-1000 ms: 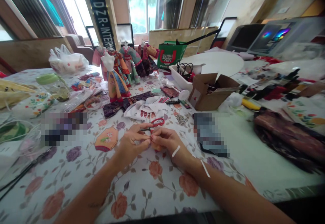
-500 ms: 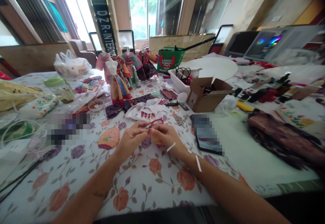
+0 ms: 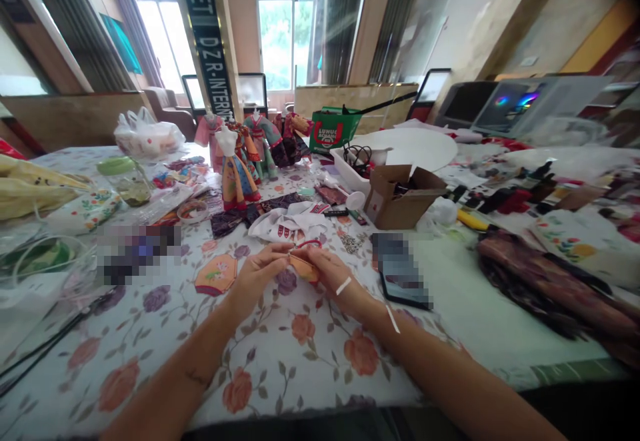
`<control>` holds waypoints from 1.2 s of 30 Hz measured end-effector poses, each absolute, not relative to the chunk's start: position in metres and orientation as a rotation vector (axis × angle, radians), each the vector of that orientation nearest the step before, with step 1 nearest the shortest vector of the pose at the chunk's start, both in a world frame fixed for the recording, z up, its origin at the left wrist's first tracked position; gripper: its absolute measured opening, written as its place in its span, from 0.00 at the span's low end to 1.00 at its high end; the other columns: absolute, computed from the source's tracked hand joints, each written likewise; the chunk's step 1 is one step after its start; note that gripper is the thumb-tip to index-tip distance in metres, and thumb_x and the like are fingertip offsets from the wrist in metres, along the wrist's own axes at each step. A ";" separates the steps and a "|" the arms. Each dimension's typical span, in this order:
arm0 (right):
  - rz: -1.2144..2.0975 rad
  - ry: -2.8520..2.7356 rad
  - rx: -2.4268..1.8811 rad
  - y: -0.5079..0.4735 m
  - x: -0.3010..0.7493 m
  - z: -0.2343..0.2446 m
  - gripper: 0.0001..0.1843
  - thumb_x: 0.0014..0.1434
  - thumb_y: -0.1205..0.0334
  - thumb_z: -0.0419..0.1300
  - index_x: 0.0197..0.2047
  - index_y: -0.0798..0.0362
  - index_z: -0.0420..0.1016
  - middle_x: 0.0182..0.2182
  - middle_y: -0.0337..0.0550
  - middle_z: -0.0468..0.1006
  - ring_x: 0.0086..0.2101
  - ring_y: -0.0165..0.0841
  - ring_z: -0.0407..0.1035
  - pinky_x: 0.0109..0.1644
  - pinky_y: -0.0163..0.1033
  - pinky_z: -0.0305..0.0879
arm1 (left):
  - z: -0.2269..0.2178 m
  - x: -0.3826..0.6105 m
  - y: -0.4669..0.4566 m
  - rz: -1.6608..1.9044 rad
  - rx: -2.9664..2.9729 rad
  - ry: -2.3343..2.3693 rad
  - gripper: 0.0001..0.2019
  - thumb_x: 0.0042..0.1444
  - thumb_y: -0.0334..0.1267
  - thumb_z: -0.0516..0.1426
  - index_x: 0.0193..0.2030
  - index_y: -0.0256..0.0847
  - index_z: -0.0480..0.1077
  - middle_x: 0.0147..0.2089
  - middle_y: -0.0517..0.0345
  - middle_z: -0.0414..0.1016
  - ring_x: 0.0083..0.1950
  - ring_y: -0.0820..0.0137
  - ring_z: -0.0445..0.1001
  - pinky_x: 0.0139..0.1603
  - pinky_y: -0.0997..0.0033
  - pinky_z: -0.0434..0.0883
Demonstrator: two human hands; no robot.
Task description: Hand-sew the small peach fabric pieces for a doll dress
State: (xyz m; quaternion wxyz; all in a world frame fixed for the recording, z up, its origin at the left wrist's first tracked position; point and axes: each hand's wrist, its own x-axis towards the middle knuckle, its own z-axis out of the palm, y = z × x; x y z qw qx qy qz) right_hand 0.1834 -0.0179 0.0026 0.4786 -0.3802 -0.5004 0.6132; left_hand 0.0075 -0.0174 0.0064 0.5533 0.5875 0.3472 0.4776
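Both my hands meet above the flowered tablecloth, near the middle of the view. The fingertips of my left hand (image 3: pixel 261 277) pinch the left end of a small orange fabric piece (image 3: pixel 303 269). My right hand (image 3: pixel 336 278) is closed around its right side. Red handle loops (image 3: pixel 311 244), which look like small scissors, stick up by my right fingers; their blades are hidden. White strips of tape lie across my right hand and wrist. Left of my hands, a second orange fabric piece (image 3: pixel 217 274) with an embroidered flower lies flat.
Just beyond my hands lies white printed cloth (image 3: pixel 285 223). Farther back are a small dress form (image 3: pixel 233 171) in an orange and blue dress and other doll outfits. A phone (image 3: pixel 401 271), cardboard box (image 3: pixel 404 196) and white bin (image 3: pixel 350 166) are to the right, a green-lidded jar (image 3: pixel 125 181) left.
My right fingers have spread along the orange fabric piece, which now shows between my hands. The red handles are turned flatter over my right fingers. The view has tipped up slightly.
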 end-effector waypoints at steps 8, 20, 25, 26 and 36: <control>1.184 -1.400 -0.943 -0.026 0.190 -0.007 0.21 0.49 0.55 0.68 0.45 0.52 0.73 0.40 0.43 0.77 0.38 0.34 0.70 0.42 0.38 0.64 | 0.004 0.009 -0.015 1.171 1.160 0.800 0.12 0.53 0.42 0.60 0.41 0.38 0.78 0.55 0.49 0.73 0.50 0.62 0.72 0.54 0.63 0.66; 0.836 -1.578 -1.152 -0.026 0.196 0.002 0.09 0.56 0.57 0.61 0.32 0.53 0.78 0.27 0.42 0.78 0.28 0.33 0.67 0.33 0.37 0.61 | 0.002 0.009 -0.015 1.450 1.582 1.242 0.10 0.54 0.43 0.59 0.38 0.40 0.74 0.41 0.53 0.77 0.44 0.65 0.73 0.46 0.66 0.69; 0.792 -1.735 -1.051 -0.029 0.197 0.004 0.08 0.56 0.57 0.62 0.32 0.51 0.78 0.26 0.40 0.77 0.27 0.32 0.67 0.32 0.37 0.61 | 0.012 0.007 -0.020 1.288 2.174 1.017 0.12 0.57 0.40 0.58 0.48 0.45 0.74 0.48 0.51 0.77 0.53 0.60 0.70 0.56 0.57 0.63; 0.787 -1.762 -1.024 -0.029 0.197 0.005 0.08 0.56 0.57 0.62 0.32 0.51 0.78 0.26 0.41 0.77 0.27 0.32 0.67 0.33 0.37 0.61 | 0.012 0.007 -0.020 1.250 2.205 0.996 0.12 0.57 0.40 0.58 0.48 0.45 0.75 0.47 0.50 0.77 0.52 0.60 0.70 0.55 0.57 0.64; 0.844 -1.768 -1.065 -0.030 0.197 0.007 0.08 0.56 0.57 0.62 0.35 0.52 0.77 0.29 0.42 0.77 0.28 0.32 0.66 0.33 0.37 0.61 | 0.016 0.008 -0.022 1.133 1.954 1.092 0.09 0.58 0.41 0.56 0.35 0.41 0.76 0.35 0.55 0.77 0.39 0.65 0.73 0.42 0.68 0.68</control>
